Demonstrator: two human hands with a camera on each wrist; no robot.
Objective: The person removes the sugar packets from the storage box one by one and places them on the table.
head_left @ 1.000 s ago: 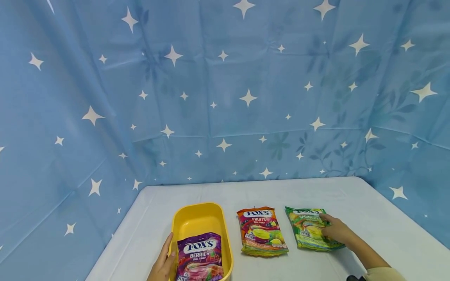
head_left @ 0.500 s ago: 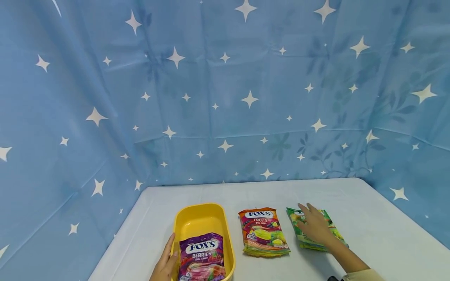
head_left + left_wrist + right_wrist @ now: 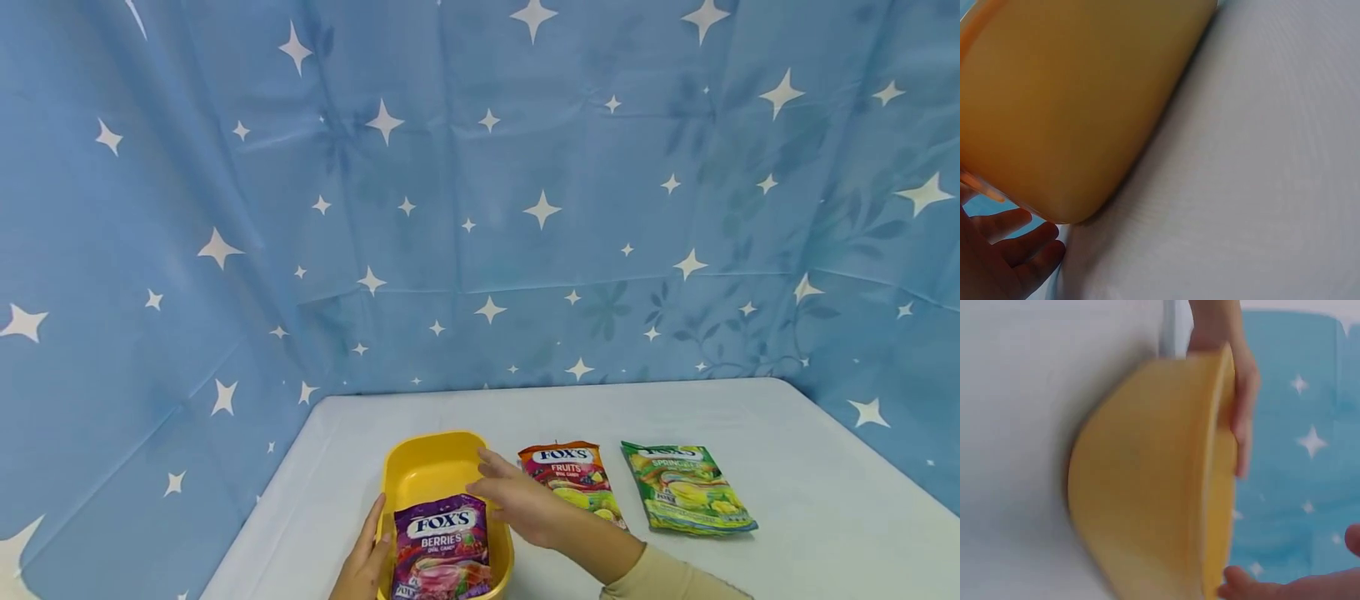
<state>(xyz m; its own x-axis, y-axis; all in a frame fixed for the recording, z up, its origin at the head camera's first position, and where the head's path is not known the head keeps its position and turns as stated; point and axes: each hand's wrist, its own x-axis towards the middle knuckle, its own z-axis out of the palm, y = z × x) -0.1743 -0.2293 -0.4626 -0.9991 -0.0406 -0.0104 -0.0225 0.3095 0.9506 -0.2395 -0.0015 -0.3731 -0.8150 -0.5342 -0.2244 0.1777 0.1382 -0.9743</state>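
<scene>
A yellow plastic tub [image 3: 437, 481] stands on the white table, with a purple bag of Fox's Berries candy [image 3: 442, 546] lying in its near part. My left hand [image 3: 362, 557] holds the tub's left rim; the left wrist view shows its loosely bent fingers [image 3: 1029, 244] beside the tub's outer wall. Over the right rim, my right hand [image 3: 525, 500] reaches with spread fingers and holds nothing. An orange bag of Fox's Fruits candy [image 3: 566, 475] lies right of the tub, its lower part hidden by my right hand and forearm.
Farther right, a green bag of Fox's Spring Tea candy [image 3: 690, 492] lies flat on the white tabletop [image 3: 795, 500]. A blue curtain with white stars [image 3: 540, 208] hangs behind the table and along its sides.
My right hand has come off the green candy bag and swung left, past the orange bag, to the tub's right rim. The left hand stays at the tub. The bags lie as before.
</scene>
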